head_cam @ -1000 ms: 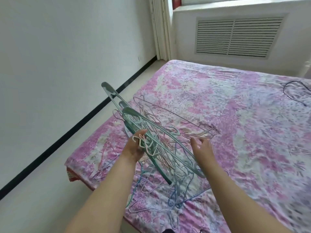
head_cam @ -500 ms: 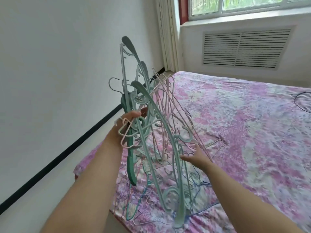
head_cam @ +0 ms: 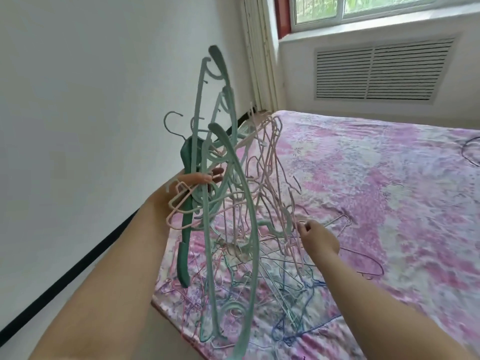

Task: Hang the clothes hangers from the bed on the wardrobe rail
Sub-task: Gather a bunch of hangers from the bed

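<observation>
My left hand grips a tangled bunch of hangers by the hooks and holds it upright above the bed's near corner. The bunch mixes pale green and dark green plastic hangers with thin pink wire ones. My right hand is pinched on a pink wire hanger at the bunch's right side, low over the bed. More wire hangers, blue, pink and white, lie in a heap on the pink floral bedspread under the bunch. No wardrobe or rail is in view.
A white wall with a black skirting strip runs along the left, with a strip of floor between it and the bed. Behind the bed are a curtain, a window and a slatted radiator cover. A dark cable lies at the bed's far right.
My left hand has lifted the bunch off the bed and turned it from flat to upright. My right hand moved to the bunch's right side and closed on a pink wire hanger.
</observation>
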